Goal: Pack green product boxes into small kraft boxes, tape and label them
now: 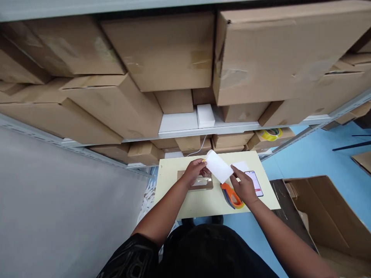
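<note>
White sheet (219,166) — edges pinched by both hands (196,172) (242,185).

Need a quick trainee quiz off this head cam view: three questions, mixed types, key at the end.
1. True or false: the phone lies on the table, to the right of the orange tape dispenser.
2. Multiple choice: what do the left hand and the right hand hold between them?
A) the phone
B) the white sheet
C) the orange tape dispenser
3. Fill in: beyond the table, the yellow tape roll sits on top of a cardboard ____.

Key: 1 true; 2 B; 3 box.
</note>
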A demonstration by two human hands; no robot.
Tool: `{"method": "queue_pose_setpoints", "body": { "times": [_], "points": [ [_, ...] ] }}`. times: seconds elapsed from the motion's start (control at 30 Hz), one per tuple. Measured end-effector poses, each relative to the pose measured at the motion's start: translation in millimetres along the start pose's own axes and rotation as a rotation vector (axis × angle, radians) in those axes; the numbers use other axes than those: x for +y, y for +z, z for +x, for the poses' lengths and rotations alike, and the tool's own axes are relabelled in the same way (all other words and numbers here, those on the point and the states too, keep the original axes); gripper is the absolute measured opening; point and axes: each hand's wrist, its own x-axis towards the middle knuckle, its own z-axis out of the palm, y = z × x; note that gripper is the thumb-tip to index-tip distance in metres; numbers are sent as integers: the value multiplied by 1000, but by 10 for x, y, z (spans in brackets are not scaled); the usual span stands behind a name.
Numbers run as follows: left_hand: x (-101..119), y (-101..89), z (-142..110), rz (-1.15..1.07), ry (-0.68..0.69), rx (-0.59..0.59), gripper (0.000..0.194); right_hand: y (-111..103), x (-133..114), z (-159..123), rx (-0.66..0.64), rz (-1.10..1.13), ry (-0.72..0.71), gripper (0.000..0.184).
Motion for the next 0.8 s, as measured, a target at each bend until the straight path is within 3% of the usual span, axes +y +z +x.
{"method": "queue_pose_setpoints", "body": {
  "times": [0.13, 0.27, 0.47, 0.63, 0.8],
  "points": [
    [-3, -226, -378, -5, 76, 100, 38, 372, -384, -114, -20, 643, 480, 37],
    [-92, -303, -752, -99, 88, 172, 45, 719, -822, -228, -153, 1068, 625, 39],
    [7, -626, -1176, -249, 153, 156, 48, 941, -1285, -190, -146, 1008, 643, 40],
    [235, -996, -1405, -261, 204, 160, 39, 1013, -1458, -237, -242, 902, 638, 40],
    [220, -1149, -1601, -252, 181, 149, 34, 1153, -1572, -356, -357, 845, 647, 39]
  ]
}}
